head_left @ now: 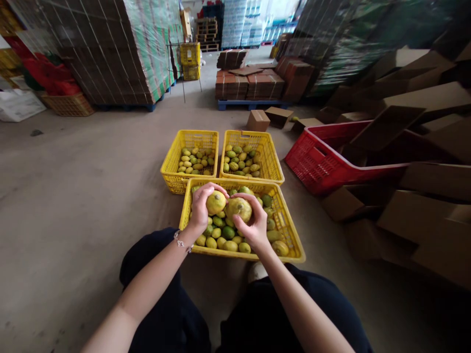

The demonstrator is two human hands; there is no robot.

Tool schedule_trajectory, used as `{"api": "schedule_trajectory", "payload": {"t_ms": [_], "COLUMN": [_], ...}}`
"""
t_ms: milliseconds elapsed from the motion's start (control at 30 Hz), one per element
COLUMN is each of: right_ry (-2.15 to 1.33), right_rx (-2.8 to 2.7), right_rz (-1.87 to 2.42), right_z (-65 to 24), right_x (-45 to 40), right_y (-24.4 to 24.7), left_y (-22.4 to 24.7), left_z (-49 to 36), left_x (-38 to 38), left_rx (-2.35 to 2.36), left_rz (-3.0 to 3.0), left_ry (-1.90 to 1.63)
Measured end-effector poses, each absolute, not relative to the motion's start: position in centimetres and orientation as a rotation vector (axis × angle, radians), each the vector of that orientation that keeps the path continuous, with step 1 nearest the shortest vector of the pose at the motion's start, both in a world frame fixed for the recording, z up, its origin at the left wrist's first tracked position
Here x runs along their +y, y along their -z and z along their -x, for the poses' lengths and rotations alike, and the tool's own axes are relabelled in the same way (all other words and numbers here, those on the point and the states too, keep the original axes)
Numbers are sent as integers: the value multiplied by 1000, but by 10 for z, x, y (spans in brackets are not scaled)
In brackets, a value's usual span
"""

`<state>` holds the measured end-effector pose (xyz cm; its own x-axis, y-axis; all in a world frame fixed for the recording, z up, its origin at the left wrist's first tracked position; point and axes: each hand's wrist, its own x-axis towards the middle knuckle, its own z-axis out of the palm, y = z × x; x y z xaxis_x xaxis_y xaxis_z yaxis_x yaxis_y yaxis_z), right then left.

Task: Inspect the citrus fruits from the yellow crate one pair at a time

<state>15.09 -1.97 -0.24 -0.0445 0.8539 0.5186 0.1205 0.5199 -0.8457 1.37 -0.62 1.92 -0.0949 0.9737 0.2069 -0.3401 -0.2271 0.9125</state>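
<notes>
My left hand [200, 208], with a bracelet at the wrist, is wrapped round a yellow fruit [216, 202]. Close beside it, my right hand [256, 220] grips a larger yellow-green fruit [240, 209]. Both hands are above the near yellow crate [294, 240], which holds many yellow and green fruits [228, 232]. Behind it, a back left crate [171, 162] and a back right crate [272, 157] stand side by side with smaller yellow-green fruits in them. My hands and forearms hide part of the near crate.
A red crate [312, 162] with cardboard in it stands at the right, among piled cardboard boxes [415, 215]. Farther off, bundled flat cardboard [265, 84] rests on a blue pallet [250, 104]. Wrapped stacks rise on both sides. My knees flank the near crate.
</notes>
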Motion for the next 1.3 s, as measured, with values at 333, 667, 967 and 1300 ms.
{"api": "schedule_trajectory", "payload": {"t_ms": [333, 667, 967, 1300], "right_ry": [-525, -413, -471, -523], "right_rx": [-1618, -1637, -1618, -1620], "right_rz": [811, 829, 886, 885], "right_z": [-152, -152, -153, -151], "right_x": [-21, -23, -25, -26], "right_y": [3, 7, 9, 12], "left_y": [-18, -18, -20, -20], "left_z": [-12, -9, -10, -11], "left_x": [-10, -18, -18, -13], "left_rx": [833, 957, 987, 919], "left_rz": [-1282, -1614, -1547, -1375], "left_ry": [-1616, -1547, -1519, -1472]}}
